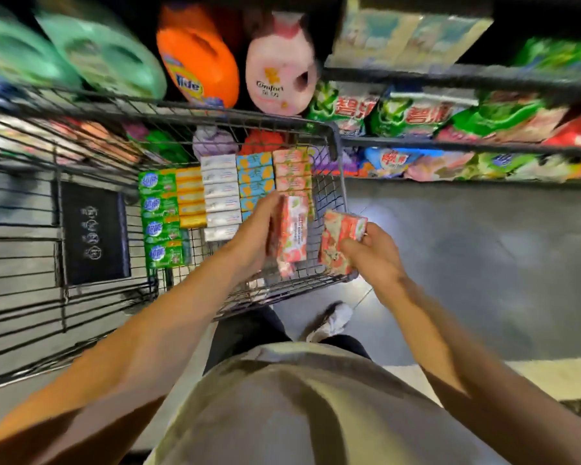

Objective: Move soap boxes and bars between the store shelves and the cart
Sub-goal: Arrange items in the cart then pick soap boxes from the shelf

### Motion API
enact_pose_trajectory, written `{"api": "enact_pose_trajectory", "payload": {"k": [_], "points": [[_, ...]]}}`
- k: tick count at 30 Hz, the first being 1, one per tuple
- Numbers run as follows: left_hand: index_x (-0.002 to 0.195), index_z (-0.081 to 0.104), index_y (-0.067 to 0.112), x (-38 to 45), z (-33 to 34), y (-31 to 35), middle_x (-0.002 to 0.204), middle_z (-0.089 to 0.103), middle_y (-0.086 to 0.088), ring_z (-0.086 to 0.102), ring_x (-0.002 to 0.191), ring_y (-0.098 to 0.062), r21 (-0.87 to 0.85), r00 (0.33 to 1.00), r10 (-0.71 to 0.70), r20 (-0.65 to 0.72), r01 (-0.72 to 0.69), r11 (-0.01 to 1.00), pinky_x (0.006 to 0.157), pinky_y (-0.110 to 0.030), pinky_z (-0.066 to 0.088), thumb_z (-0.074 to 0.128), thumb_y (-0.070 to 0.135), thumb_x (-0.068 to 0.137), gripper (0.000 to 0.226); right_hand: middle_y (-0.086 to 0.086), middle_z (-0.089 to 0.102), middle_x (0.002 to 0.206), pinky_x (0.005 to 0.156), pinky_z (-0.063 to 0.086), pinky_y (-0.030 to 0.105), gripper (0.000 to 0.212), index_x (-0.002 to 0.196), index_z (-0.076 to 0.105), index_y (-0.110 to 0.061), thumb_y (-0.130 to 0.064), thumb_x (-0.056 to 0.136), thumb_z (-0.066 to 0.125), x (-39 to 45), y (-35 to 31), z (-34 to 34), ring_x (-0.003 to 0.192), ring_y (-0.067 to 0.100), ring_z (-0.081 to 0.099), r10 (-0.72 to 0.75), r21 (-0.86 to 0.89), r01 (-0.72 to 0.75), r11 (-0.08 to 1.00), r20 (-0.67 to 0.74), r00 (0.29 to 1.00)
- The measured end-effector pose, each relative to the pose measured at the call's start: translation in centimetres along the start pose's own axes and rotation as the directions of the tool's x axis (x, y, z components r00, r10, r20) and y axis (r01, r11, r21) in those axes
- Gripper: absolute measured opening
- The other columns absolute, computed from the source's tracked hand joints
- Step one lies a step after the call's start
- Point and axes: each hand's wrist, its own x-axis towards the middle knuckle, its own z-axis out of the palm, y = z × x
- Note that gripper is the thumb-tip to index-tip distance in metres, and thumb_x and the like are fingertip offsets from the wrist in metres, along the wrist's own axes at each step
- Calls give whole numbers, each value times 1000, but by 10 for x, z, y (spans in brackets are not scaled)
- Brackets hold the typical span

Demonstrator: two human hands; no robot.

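Note:
A wire shopping cart (336, 162) stands in front of me with soap boxes lined up in rows: green ones (160, 216), yellow ones (190, 196), white ones (220, 193), blue-and-orange ones (255, 177) and pink ones (292, 171). My left hand (257, 229) grips a pink-and-white soap box (294, 234) upright over the cart's near right corner. My right hand (371, 253) holds another pink soap box (341, 241) just outside the cart's right wall.
Shelves (450, 144) to the right carry green and pink detergent bags. Behind the cart stand an orange Tide jug (198, 58), a pink Comfort bottle (279, 72) and green jugs (101, 52). Grey floor (467, 263) lies to the right. A black sign (93, 233) hangs on the cart's inside.

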Motion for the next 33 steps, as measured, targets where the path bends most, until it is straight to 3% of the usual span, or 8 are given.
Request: {"api": "enact_pose_trajectory", "payload": {"k": [3,7,9,12,17,22,28,33], "points": [[113,55,25,-3,28,-1,99,58,-5,49,90,-29,-30,997,63,55,-61,998,72,-42,42,61,47,86,36,2,72,85,51,50,24,28,105,66,-15,1,83,59,-7,5,-32,67,11,67,-5,90,9,996,-40,999],[127,52,17,-11,87,-6,89,65,0,58,72,-15,-56,984,132,123,-126,990,64,-35,51,60,20,96,31,-3,64,81,52,48,15,19,103,64,-10,1,88,57,-16,19,-91,74,16,63,-34,156,45,987,-78,996],[112,59,22,-13,123,-13,92,68,-1,63,77,-17,-6,977,173,125,-174,985,76,-44,55,58,13,97,18,-3,63,77,51,49,18,17,97,65,-11,0,89,56,-16,32,-125,67,12,61,-34,214,56,975,-106,994],[101,58,24,-16,180,-31,85,66,-2,62,65,-14,97,975,206,86,-214,972,68,-42,55,63,10,93,17,3,67,77,59,50,27,10,87,65,-14,-6,87,58,-16,59,-178,65,15,63,2,348,34,937,-104,995],[99,55,14,-17,275,-64,81,69,-7,66,82,-27,159,982,183,54,-190,969,93,-60,48,68,14,89,16,9,70,94,73,52,33,21,103,65,-14,-17,83,62,-22,107,-277,79,21,68,76,570,1,822,-113,991],[110,54,10,-14,361,-77,100,69,-13,68,89,-25,132,974,198,107,-211,969,81,-48,57,61,6,93,18,10,69,88,76,54,39,18,101,67,-13,-9,83,64,-36,134,-366,76,22,66,44,575,69,815,-180,983],[123,54,23,-4,439,-66,108,70,-7,71,88,-25,170,949,205,239,-249,953,78,-49,59,60,-6,88,46,8,71,100,52,49,21,31,117,61,-10,-15,87,67,-32,148,-455,74,16,69,4,491,148,858,-295,955],[104,62,15,17,505,-36,99,73,-11,68,91,-27,291,927,273,256,-344,893,85,-47,57,67,-5,84,29,4,76,92,73,57,37,36,104,69,-16,-29,72,79,-17,136,-524,86,24,73,-76,394,246,886,-399,914]]}}
